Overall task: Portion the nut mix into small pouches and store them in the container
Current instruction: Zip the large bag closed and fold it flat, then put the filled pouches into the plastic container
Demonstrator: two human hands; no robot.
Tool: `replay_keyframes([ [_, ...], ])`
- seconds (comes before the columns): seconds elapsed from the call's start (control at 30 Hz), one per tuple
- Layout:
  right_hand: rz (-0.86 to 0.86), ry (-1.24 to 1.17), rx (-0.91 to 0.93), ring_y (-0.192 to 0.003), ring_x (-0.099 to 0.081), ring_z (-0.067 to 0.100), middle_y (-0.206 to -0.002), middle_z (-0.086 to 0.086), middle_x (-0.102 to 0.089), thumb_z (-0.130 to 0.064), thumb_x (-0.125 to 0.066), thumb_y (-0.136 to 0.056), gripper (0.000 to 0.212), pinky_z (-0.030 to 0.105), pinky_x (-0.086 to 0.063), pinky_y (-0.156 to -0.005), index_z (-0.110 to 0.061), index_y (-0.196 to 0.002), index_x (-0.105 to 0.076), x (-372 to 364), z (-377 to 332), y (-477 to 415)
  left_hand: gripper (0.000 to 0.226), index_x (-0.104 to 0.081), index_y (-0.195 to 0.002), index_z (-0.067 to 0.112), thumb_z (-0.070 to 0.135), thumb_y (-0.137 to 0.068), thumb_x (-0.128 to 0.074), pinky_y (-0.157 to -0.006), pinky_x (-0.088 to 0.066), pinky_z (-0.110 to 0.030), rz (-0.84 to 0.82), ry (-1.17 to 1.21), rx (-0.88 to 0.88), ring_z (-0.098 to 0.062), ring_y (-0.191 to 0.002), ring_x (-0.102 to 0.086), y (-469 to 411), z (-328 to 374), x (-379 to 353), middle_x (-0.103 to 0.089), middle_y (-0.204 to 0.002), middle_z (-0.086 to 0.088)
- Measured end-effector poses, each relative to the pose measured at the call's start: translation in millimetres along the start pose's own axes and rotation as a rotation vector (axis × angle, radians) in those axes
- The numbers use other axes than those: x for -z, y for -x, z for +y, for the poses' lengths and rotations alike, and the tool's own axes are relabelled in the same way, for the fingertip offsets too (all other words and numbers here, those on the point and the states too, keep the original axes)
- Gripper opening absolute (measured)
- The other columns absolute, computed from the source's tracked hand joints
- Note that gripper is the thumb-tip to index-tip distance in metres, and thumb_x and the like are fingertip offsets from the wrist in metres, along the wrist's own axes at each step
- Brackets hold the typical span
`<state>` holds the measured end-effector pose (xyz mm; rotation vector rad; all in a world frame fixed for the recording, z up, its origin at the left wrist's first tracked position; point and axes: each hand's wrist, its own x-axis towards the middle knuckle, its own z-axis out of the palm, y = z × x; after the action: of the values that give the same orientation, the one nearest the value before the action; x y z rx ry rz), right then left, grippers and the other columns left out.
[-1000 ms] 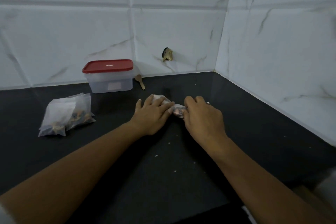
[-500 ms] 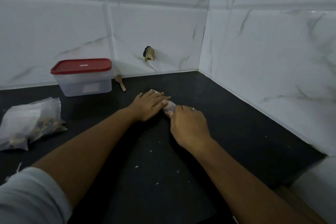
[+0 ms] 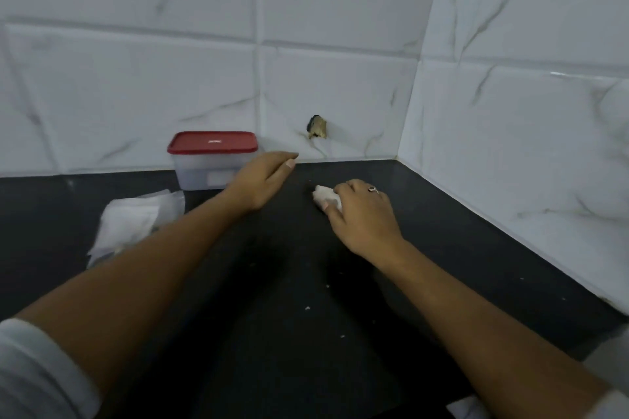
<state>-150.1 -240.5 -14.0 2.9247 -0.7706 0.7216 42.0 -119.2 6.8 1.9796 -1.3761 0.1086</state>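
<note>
Right hand (image 3: pixel 362 216) is curled over a small white pouch (image 3: pixel 323 197), pinning it to the black worktop (image 3: pixel 442 231) near the middle, thumb tucked against the pouch's near edge, a ring (image 3: pixel 372 188) showing on one finger. Only the left end of the pouch pokes out from under the fingers, so what's inside can't be made out. Over to the left, well apart from it, the left hand (image 3: pixel 263 178) is flat and holds nothing, fingers straight and pointing at the far wall; whether it touches the worktop is hard to tell. Just left of that hand sits the clear container (image 3: pixel 204 170), red lid (image 3: pixel 212 142) on, pushed up against the tiled wall (image 3: pixel 136 95). Nearer and further left, a loose pile of translucent pouches (image 3: pixel 132 219) lies on the worktop, partly behind the left forearm. A few pale crumbs (image 3: pixel 307 308) dot the near worktop. On the far wall, right of the container, there's a dark broken patch (image 3: pixel 317 127) in the tile.
</note>
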Motion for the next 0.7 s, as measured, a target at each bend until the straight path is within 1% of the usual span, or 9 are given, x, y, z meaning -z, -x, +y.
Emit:
replay_keyframes([
  [0.17, -0.134, -0.118, 0.083, -0.124, -0.056, 0.032, -0.136, 0.011, -0.056, -0.051, -0.047, -0.104, 0.049, 0.048, -0.048, -0.1, -0.015, -0.137, -0.054, -4.4, -48.5, -70.6, 0.045, -0.058, -0.142, 0.018, 0.042, -0.106, -0.046, -0.111, -0.043, -0.048, 0.105, -0.143, 0.125, -0.025, -0.132, -0.052, 14.3, -43.5, 58.9, -0.058, -0.143, -0.007],
  [0.3, -0.224, -0.389, 0.046, -0.132, -0.052, 0.031, -0.145, 0.013, -0.049, -0.053, -0.05, -0.103, 0.062, 0.043, -0.047, -0.102, -0.015, -0.152, -0.04, -23.0, -81.5, -122.4, 0.053, -0.053, -0.147, 0.018, 0.046, -0.102, -0.054, -0.114, -0.04, -0.051, 0.259, -0.237, 0.321, -0.03, -0.142, -0.042, 22.3, -84.8, 85.9, -0.046, -0.154, -0.011],
  [0.37, -0.243, -0.493, 0.024, -0.122, -0.058, 0.026, -0.133, 0.01, -0.056, -0.055, -0.052, -0.102, 0.069, 0.038, -0.048, -0.091, -0.018, -0.157, -0.032, -34.1, -91.1, -144.7, 0.059, -0.046, -0.152, 0.021, 0.048, -0.1, -0.056, -0.115, -0.037, -0.053, 0.285, -0.202, 0.442, -0.035, -0.147, -0.033, 22.2, -103.2, 92.1, -0.035, -0.159, -0.016],
  [0.43, -0.288, -0.57, 0.023, -0.093, -0.061, 0.017, -0.124, 0.01, -0.06, -0.055, -0.052, -0.102, 0.073, 0.03, -0.047, -0.074, -0.022, -0.161, -0.026, -47.5, -99.9, -163.9, 0.064, -0.04, -0.155, 0.023, 0.049, -0.1, -0.056, -0.116, -0.036, -0.053, 0.269, -0.148, 0.52, -0.036, -0.149, -0.031, 18.0, -120.7, 94.5, -0.032, -0.161, -0.018],
  [0.47, -0.315, -0.606, 0.027, -0.082, -0.056, 0.011, -0.127, 0.011, -0.06, -0.053, -0.052, -0.103, 0.072, 0.026, -0.046, -0.068, -0.024, -0.163, -0.024, -53.9, -103.9, -170.7, 0.065, -0.038, -0.156, 0.022, 0.049, -0.1, -0.056, -0.116, -0.036, -0.052, 0.253, -0.112, 0.536, -0.036, -0.147, -0.034, 15.4, -126.9, 94.0, -0.034, -0.16, -0.018],
  [0.5, -0.335, -0.636, 0.033, -0.082, -0.055, 0.009, -0.138, 0.01, -0.058, -0.05, -0.052, -0.104, 0.07, 0.023, -0.046, -0.07, -0.024, -0.163, -0.025, -58.9, -106.9, -174.7, 0.064, -0.038, -0.156, 0.02, 0.047, -0.101, -0.056, -0.115, -0.038, -0.049, 0.236, -0.072, 0.536, -0.035, -0.144, -0.039, 13.2, -130.5, 92.6, -0.038, -0.158, -0.017],
  [0.6, -0.304, -0.654, 0.055, -0.128, -0.055, 0.02, -0.16, 0.005, -0.043, -0.039, -0.051, -0.108, 0.06, 0.028, -0.046, -0.1, -0.019, -0.161, -0.033, -69.7, -111.2, -180.8, 0.059, -0.042, -0.154, 0.012, 0.038, -0.103, -0.056, -0.114, -0.038, -0.042, 0.215, 0.023, 0.524, -0.029, -0.138, -0.048, 9.6, -132.2, 89.8, -0.05, -0.152, -0.011],
  [0.63, -0.292, -0.656, 0.06, -0.122, -0.058, 0.018, -0.16, 0.005, -0.043, -0.036, -0.051, -0.108, 0.058, 0.022, -0.047, -0.094, -0.018, -0.16, -0.035, -72.4, -110.1, -181.5, 0.057, -0.045, -0.152, 0.011, 0.037, -0.103, -0.056, -0.114, -0.039, -0.041, 0.231, 0.047, 0.519, -0.027, -0.136, -0.049, 9.4, -131.2, 89.7, -0.053, -0.15, -0.01],
  [0.7, -0.275, -0.666, 0.07, -0.083, -0.054, 0.006, -0.157, 0.007, -0.047, -0.035, -0.053, -0.108, 0.056, 0.011, -0.043, -0.068, -0.018, -0.159, -0.038, -73.3, -105.6, -182.4, 0.053, -0.049, -0.15, 0.01, 0.036, -0.103, -0.056, -0.113, -0.04, -0.04, 0.259, 0.082, 0.512, -0.025, -0.133, -0.052, 10.8, -125.6, 91.5, -0.056, -0.146, -0.009],
])
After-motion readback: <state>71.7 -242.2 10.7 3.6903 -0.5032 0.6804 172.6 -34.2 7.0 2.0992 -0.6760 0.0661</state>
